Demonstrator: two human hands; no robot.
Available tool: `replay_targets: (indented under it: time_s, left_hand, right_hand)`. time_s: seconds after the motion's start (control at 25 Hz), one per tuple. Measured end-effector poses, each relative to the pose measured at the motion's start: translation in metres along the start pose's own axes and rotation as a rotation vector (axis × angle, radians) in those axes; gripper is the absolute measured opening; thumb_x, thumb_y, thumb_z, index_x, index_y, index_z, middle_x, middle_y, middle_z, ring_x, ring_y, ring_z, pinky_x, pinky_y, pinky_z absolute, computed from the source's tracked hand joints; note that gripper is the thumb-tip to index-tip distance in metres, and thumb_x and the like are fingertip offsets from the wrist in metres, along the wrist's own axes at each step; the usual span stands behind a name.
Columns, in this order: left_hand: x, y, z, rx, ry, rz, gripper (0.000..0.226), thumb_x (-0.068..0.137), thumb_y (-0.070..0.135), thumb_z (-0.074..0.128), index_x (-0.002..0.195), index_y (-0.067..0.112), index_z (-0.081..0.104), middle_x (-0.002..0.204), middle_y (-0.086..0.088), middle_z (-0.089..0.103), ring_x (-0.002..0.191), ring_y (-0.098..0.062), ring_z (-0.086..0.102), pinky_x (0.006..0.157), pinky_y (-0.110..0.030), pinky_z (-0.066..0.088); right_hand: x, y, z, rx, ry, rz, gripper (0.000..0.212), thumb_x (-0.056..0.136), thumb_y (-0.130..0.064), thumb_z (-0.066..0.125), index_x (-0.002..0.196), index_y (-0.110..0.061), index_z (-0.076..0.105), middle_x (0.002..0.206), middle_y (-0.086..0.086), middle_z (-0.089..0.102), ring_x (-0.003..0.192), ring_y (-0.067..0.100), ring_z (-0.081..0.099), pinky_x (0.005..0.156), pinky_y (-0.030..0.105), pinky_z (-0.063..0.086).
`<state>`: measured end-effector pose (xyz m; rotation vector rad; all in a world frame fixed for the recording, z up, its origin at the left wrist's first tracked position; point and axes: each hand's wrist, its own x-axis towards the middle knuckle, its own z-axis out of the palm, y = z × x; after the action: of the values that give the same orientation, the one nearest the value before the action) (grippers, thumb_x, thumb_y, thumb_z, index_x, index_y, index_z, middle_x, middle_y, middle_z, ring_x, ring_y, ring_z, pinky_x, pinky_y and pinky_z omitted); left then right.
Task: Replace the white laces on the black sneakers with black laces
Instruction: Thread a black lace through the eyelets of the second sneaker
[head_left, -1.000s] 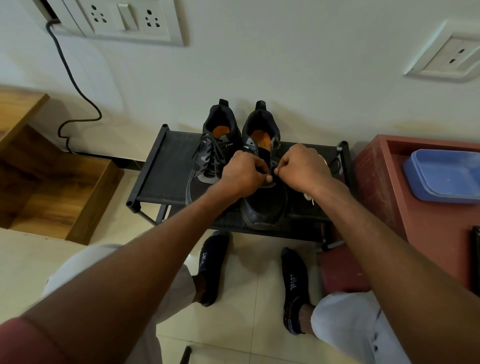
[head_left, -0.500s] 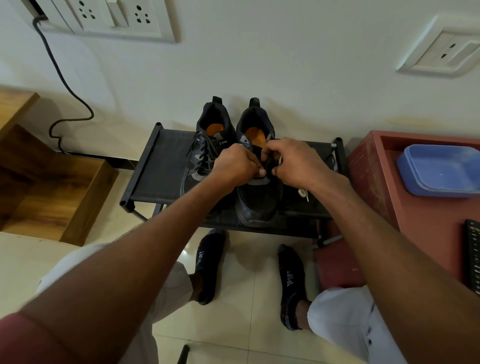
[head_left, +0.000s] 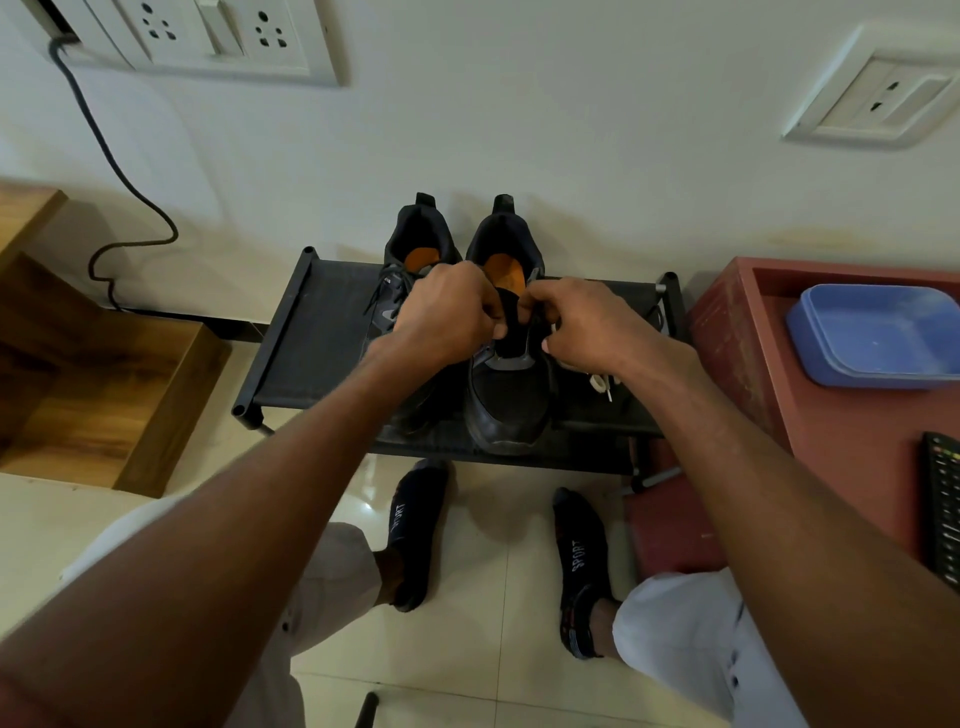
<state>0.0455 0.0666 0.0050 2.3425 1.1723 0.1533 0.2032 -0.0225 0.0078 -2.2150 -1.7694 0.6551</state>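
Two black sneakers with orange insoles stand side by side on a low black rack (head_left: 317, 338), toes toward me. The left sneaker (head_left: 400, 291) is laced in black. Both my hands are over the tongue area of the right sneaker (head_left: 511, 400). My left hand (head_left: 447, 317) has curled fingers pinching at the left eyelet side. My right hand (head_left: 582, 322) pinches a black lace at the right eyelet side. A removed white lace (head_left: 600, 384) lies on the rack beside the right sneaker, partly under my right wrist.
A red-brown cabinet (head_left: 769, 374) at the right carries a blue plastic tray (head_left: 878, 338) and a remote control (head_left: 943, 509). Wooden steps (head_left: 104, 395) are at the left. A black cable (head_left: 119, 182) hangs down the wall. My socked feet (head_left: 415, 530) stand on the tiled floor below the rack.
Both hands have moved from the middle of the right sneaker's lacing up toward its tongue top, and stay close together over the eyelets.
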Motion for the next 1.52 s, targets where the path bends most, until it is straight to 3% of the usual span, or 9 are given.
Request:
replay_targets:
  time_s: [0.24,0.44,0.6,0.72,0.84,1.08,1.2,1.32,1.52]
  left_hand:
    - [0.0,-0.012,-0.035,-0.037,0.115,0.056,0.004,0.085,0.013,0.081,0.087,0.016,0.083,0.076,0.011,0.07,0.073,-0.003,0.061,0.063,-0.013,0.041]
    - [0.002,-0.005,-0.033,-0.102,0.074,0.085,0.007,0.087,0.018,0.081,0.095,0.018,0.081,0.086,0.006,0.072,0.083,-0.009,0.066,0.084,-0.036,0.058]
    - [-0.002,-0.006,-0.02,0.062,-0.144,0.03,0.089,0.077,0.033,0.091,0.153,0.026,0.045,0.149,-0.01,0.038,0.134,-0.035,0.046,0.112,-0.05,0.044]
    - [-0.009,-0.005,0.003,0.291,-0.263,0.016,0.139,0.064,0.053,0.094,0.165,0.031,0.002,0.172,-0.012,-0.004,0.157,-0.042,0.008,0.121,-0.064,0.018]
    - [-0.01,-0.006,0.015,0.374,-0.2,0.015,0.151,0.059,0.059,0.094,0.164,0.03,-0.011,0.173,-0.009,-0.012,0.158,-0.036,0.006,0.121,-0.066,0.017]
    - [-0.009,-0.009,0.015,0.385,-0.14,0.043,0.142,0.056,0.064,0.093,0.164,0.036,0.005,0.173,-0.006,-0.003,0.157,-0.037,0.012,0.118,-0.07,0.013]
    - [-0.007,-0.015,0.001,0.389,-0.221,0.115,0.12,0.064,0.057,0.092,0.16,0.042,0.023,0.171,-0.004,-0.009,0.153,-0.041,0.021,0.118,-0.065,0.023]
    - [-0.002,-0.023,-0.013,0.315,-0.274,0.171,0.089,0.072,0.033,0.093,0.149,0.042,0.048,0.171,0.005,-0.008,0.152,-0.039,0.027,0.116,-0.057,0.037]
    - [-0.001,-0.018,-0.017,0.232,-0.156,0.124,0.069,0.077,0.021,0.091,0.138,0.034,0.061,0.155,-0.011,0.025,0.129,-0.041,0.05,0.106,-0.046,0.048]
  right_hand:
    - [0.003,-0.004,-0.001,0.142,-0.006,0.015,0.03,0.09,-0.006,0.069,0.105,-0.032,0.075,0.087,-0.008,0.056,0.077,0.013,0.056,0.062,0.022,0.04]
    - [0.0,-0.016,-0.003,0.381,0.018,0.035,0.015,0.093,-0.031,0.079,0.106,-0.025,0.083,0.097,-0.008,0.077,0.087,0.006,0.069,0.082,0.029,0.052]
    - [0.003,-0.008,-0.001,0.49,0.126,0.182,0.01,0.093,-0.024,0.079,0.101,-0.024,0.083,0.094,-0.006,0.077,0.08,0.006,0.067,0.078,0.03,0.053]
    - [0.002,-0.01,-0.001,0.579,0.115,0.189,0.008,0.092,-0.023,0.08,0.098,-0.025,0.084,0.093,-0.009,0.079,0.089,0.009,0.072,0.091,0.035,0.06]
    - [-0.001,-0.021,-0.007,0.66,0.201,0.065,0.009,0.095,-0.018,0.075,0.099,-0.021,0.083,0.087,-0.006,0.08,0.087,0.007,0.074,0.084,0.029,0.06]
    - [-0.025,-0.039,-0.064,1.477,0.312,-0.39,0.014,0.104,-0.007,0.059,0.107,-0.01,0.073,0.086,0.005,0.068,0.06,0.014,0.053,0.055,0.028,0.045]
    - [-0.028,-0.025,-0.059,0.942,0.247,-0.18,0.017,0.099,-0.012,0.07,0.115,-0.013,0.074,0.086,0.004,0.077,0.049,0.008,0.051,0.047,0.022,0.039]
    - [-0.015,-0.015,-0.028,0.306,0.166,0.018,0.01,0.088,-0.018,0.082,0.089,-0.028,0.081,0.075,-0.01,0.077,0.063,-0.002,0.068,0.067,0.025,0.058]
    - [-0.003,-0.021,0.006,0.069,0.029,0.059,0.011,0.088,-0.024,0.078,0.088,-0.034,0.083,0.085,-0.013,0.075,0.081,0.012,0.069,0.08,0.039,0.063]
